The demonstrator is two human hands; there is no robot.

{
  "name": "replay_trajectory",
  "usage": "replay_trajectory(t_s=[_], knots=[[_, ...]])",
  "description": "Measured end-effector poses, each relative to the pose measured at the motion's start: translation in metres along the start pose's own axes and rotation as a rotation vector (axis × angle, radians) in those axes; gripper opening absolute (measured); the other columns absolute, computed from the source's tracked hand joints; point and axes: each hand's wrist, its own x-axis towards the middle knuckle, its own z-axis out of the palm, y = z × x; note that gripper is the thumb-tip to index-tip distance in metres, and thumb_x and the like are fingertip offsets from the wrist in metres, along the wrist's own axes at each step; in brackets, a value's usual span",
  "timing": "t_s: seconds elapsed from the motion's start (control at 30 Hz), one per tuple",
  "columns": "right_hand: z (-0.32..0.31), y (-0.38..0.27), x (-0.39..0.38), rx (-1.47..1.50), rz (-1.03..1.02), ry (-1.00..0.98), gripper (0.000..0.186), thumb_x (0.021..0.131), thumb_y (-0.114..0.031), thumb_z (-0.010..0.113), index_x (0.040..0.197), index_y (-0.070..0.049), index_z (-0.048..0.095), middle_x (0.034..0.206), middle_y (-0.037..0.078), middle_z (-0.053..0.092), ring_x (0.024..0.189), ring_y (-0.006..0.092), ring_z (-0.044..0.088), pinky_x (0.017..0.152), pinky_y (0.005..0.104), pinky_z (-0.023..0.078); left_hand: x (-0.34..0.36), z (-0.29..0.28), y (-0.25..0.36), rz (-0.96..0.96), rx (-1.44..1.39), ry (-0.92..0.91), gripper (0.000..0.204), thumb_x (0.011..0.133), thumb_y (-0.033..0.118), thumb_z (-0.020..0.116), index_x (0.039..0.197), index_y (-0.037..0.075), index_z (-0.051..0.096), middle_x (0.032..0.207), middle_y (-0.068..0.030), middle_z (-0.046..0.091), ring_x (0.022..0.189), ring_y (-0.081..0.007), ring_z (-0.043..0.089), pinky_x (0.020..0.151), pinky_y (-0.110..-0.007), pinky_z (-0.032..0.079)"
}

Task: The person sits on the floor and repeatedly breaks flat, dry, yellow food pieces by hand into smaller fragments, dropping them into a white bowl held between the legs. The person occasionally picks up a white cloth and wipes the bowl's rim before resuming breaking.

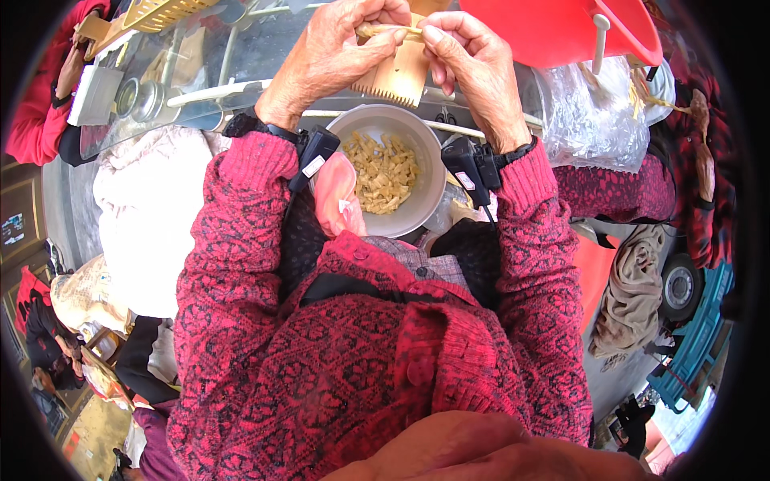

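Note:
My left hand [337,56] pinches a thin pale yellow strip [375,30] between thumb and fingers at the top of the view. My right hand [473,64] grips its other end, fingers curled. Directly behind and beneath the strip is a wooden board [401,76] with a toothed lower edge. Below my hands, a grey plastic bowl [435,172] holds many yellowish chopped pieces [377,172]. A pink cloth or bag [337,200] lies against the bowl's left side.
Around me are a glass-topped table [208,64], yellow slotted basket [152,18], red basin [553,32], plastic bag [593,116] and white cloth [144,208]. Other people's hands show at left [74,60] and right [704,168]. A wheel [680,289] stands at lower right.

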Motion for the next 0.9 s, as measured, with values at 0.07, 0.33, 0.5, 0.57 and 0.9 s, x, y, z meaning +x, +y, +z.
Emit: replay_trajectory(t_s=[0.07,0.33,0.5,0.57,0.9], knots=[[-0.002,0.003,0.001,-0.004,0.011,-0.003,0.021,0.102,-0.023,0.067,0.110,-0.004,0.067,0.080,0.000,0.065,0.060,0.0032,0.057,0.047,0.0175,0.042,0.002,-0.001,-0.002,-0.007,-0.009,-0.007,0.023,0.091,0.009,0.065,0.112,-0.001,0.065,0.100,-0.0091,0.069,0.094,-0.0145,0.065,0.084,-0.031,0.053],[0.001,0.007,0.010,0.041,0.074,0.048,0.015,0.103,-0.016,0.061,0.094,-0.004,0.063,0.066,0.001,0.062,0.051,0.0070,0.055,0.046,0.0206,0.041,0.006,-0.005,-0.018,0.063,-0.097,0.108,0.017,0.092,0.008,0.067,0.108,0.001,0.066,0.098,-0.0028,0.067,0.094,-0.0131,0.063,0.087,-0.030,0.050],[0.002,0.014,0.017,0.057,0.062,0.059,0.015,0.103,-0.014,0.060,0.094,-0.003,0.063,0.066,0.003,0.062,0.050,0.0079,0.055,0.045,0.0217,0.043,0.013,-0.011,-0.033,0.082,-0.045,0.077,0.014,0.092,0.008,0.068,0.105,0.002,0.067,0.095,-0.0006,0.067,0.091,-0.0098,0.061,0.083,-0.027,0.049],[0.002,0.018,0.018,0.051,0.045,0.061,0.014,0.103,-0.014,0.060,0.094,-0.003,0.062,0.066,0.003,0.062,0.051,0.0081,0.056,0.046,0.0217,0.044,0.013,-0.012,-0.041,0.094,-0.062,0.080,0.013,0.092,0.008,0.068,0.104,0.002,0.067,0.094,0.0000,0.066,0.090,-0.0090,0.060,0.082,-0.027,0.049],[0.001,0.024,0.007,-0.154,0.004,0.024,0.018,0.101,-0.019,0.068,0.097,-0.002,0.065,0.076,-0.001,0.066,0.059,0.0040,0.058,0.051,0.0187,0.046,0.006,0.007,-0.059,0.007,-0.119,0.152,0.012,0.094,0.008,0.067,0.104,0.001,0.065,0.092,0.0001,0.065,0.086,-0.0075,0.061,0.076,-0.024,0.050]])
